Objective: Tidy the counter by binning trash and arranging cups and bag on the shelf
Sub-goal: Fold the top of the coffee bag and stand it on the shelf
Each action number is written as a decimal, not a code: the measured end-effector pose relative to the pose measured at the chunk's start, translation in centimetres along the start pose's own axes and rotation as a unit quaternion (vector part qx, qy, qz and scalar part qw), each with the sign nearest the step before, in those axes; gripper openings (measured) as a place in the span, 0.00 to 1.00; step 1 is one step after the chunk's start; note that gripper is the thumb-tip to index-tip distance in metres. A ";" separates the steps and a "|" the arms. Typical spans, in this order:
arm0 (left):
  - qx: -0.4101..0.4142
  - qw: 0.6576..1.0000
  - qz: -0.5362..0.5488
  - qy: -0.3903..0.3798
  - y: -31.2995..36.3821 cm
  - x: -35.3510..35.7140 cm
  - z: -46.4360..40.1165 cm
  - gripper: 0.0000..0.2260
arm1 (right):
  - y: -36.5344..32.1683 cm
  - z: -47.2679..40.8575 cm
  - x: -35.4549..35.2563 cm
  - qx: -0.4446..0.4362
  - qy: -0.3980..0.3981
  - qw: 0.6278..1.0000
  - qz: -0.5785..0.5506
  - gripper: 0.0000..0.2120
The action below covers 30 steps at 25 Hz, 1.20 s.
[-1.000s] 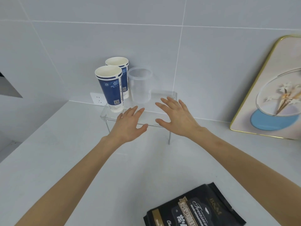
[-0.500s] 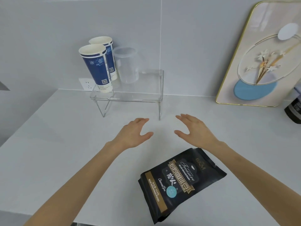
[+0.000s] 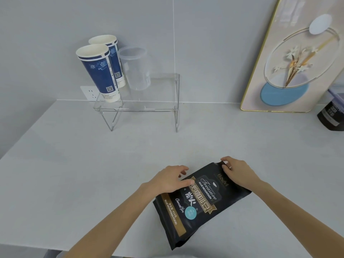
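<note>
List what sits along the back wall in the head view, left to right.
Socket → front blue cup → rear blue cup → clear cup → framed picture → dark jar.

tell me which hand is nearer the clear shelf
Left, narrowly. The left hand grips the black coffee bag's upper left edge, almost straight in front of the clear shelf. The right hand pinches the bag's top right corner, farther off to the right.
</note>
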<state>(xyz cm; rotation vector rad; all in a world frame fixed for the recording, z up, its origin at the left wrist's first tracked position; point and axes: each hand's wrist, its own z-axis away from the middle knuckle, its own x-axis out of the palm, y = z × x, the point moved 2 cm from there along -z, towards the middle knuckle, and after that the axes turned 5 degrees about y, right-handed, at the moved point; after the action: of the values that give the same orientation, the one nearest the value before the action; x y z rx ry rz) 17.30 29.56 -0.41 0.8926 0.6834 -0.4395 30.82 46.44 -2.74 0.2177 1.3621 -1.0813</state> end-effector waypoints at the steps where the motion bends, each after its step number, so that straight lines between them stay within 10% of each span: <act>1: -0.002 1.000 0.007 -0.008 0.2 0.3 0.0 0.26 | 0.0 0.0 0.1 0.007 0.002 1.000 -0.008 0.16; 15: -0.037 0.985 0.170 0.022 -0.2 0.9 0.5 0.16 | -2.0 -0.4 -1.1 0.007 0.051 0.997 -0.052 0.10; 30: 0.043 0.902 0.310 0.299 1.8 -7.9 2.4 0.11 | -18.1 1.2 -10.1 -0.316 0.199 0.927 -0.032 0.07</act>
<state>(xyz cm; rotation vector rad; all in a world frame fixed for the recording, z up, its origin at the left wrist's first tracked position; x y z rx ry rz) 13.62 29.16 7.21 1.2845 0.8872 0.4034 20.21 41.01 14.26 -0.0935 2.0270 -0.6127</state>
